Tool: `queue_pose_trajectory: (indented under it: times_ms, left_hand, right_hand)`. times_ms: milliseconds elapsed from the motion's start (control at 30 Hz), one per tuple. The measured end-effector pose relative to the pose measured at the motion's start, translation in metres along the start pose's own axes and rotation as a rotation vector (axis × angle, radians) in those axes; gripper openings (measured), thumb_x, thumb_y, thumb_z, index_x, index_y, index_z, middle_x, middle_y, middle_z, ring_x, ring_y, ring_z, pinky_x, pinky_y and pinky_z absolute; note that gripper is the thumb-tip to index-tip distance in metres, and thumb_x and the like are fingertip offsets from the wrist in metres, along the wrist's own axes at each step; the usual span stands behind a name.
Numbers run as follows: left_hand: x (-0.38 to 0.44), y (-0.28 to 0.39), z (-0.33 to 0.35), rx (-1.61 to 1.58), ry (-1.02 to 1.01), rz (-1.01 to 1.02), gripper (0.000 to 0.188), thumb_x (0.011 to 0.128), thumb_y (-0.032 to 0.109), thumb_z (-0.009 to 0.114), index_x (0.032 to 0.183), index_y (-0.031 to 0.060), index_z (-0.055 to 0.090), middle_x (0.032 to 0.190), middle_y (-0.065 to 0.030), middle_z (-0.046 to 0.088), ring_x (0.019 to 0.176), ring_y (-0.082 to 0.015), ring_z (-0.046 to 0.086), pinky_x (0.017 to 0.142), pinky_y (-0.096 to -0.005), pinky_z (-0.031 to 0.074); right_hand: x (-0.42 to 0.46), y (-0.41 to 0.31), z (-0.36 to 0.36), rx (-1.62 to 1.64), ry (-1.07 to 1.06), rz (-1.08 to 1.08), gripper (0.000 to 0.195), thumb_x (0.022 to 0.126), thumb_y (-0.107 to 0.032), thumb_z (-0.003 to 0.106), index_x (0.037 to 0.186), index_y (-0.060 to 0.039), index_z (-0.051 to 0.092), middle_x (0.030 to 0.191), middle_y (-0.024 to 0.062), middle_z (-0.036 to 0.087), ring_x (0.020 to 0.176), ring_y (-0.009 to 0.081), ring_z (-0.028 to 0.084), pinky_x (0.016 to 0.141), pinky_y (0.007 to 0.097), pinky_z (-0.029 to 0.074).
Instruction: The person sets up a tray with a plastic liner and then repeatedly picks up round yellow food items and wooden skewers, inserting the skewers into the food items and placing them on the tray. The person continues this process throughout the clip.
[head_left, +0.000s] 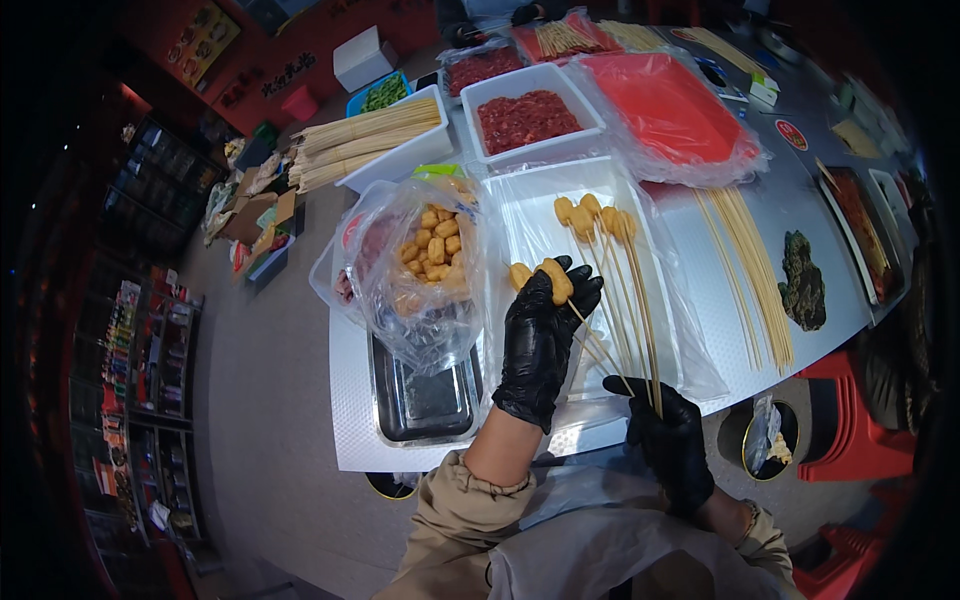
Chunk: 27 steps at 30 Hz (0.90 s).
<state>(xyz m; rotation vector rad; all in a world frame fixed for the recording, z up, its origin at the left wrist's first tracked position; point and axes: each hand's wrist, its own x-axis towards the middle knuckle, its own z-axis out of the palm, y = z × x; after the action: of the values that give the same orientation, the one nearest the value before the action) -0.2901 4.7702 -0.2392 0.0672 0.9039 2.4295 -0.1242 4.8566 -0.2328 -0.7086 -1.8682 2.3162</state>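
Note:
My left hand, in a black glove, holds golden-brown food balls threaded on a thin bamboo skewer. My right hand, gloved as well, grips the lower ends of several bamboo skewers. Golden balls sit on the far tips of these skewers, over a white plastic tray lined with clear film. Left of the tray, an open clear plastic bag contains many loose golden pieces.
Bare skewers lie to the right. Beyond the tray stand a white tub of chopped red meat, a tub of bundled skewers and a film-covered red tray. A black metal pan sits near the front edge. Red stools stand at right.

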Motion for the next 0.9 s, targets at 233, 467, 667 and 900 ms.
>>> queue_pose_trajectory:
  times_ms: [233,467,667,900]
  left_hand:
    - [0.007,-0.02,0.002,-0.004,-0.023,-0.096,0.036,0.091,0.023,0.046,0.111,-0.0071,0.044,0.103,-0.0204,0.055,0.096,-0.0305,0.058,0.088,-0.0383,0.047]
    - [0.014,0.019,0.007,0.458,-0.074,0.233,0.037,0.09,0.019,0.05,0.122,0.0034,0.043,0.115,-0.0111,0.052,0.101,-0.0209,0.055,0.087,-0.0335,0.045]
    - [0.1,0.131,-0.105,1.357,0.25,0.643,0.025,0.083,0.015,0.055,0.106,0.0026,0.054,0.099,-0.0114,0.06,0.09,-0.0223,0.059,0.077,-0.0299,0.046]
    - [0.194,0.122,-0.165,1.761,0.287,0.249,0.051,0.075,0.027,0.063,0.117,0.003,0.046,0.114,-0.0205,0.053,0.106,-0.0325,0.051,0.087,-0.0375,0.042]
  right_hand:
    - [0.021,-0.003,0.005,0.033,0.025,-0.12,0.027,0.089,-0.007,0.041,0.11,-0.0011,0.056,0.061,-0.0004,0.052,0.045,0.0026,0.039,0.042,0.0169,0.033]
    - [0.094,-0.016,-0.001,0.089,0.083,-0.053,0.027,0.089,-0.016,0.046,0.11,-0.0046,0.058,0.081,0.0069,0.061,0.055,0.01,0.051,0.051,0.0215,0.041]
    - [0.141,-0.018,-0.005,-0.044,0.19,-0.33,0.029,0.089,-0.024,0.048,0.105,-0.0032,0.061,0.106,0.0087,0.06,0.094,0.0166,0.054,0.082,0.0283,0.04]
    - [0.051,-0.06,-0.004,0.001,0.048,-0.174,0.035,0.089,-0.023,0.042,0.108,0.0012,0.058,0.06,-0.0013,0.05,0.04,0.0025,0.034,0.038,0.0171,0.026]
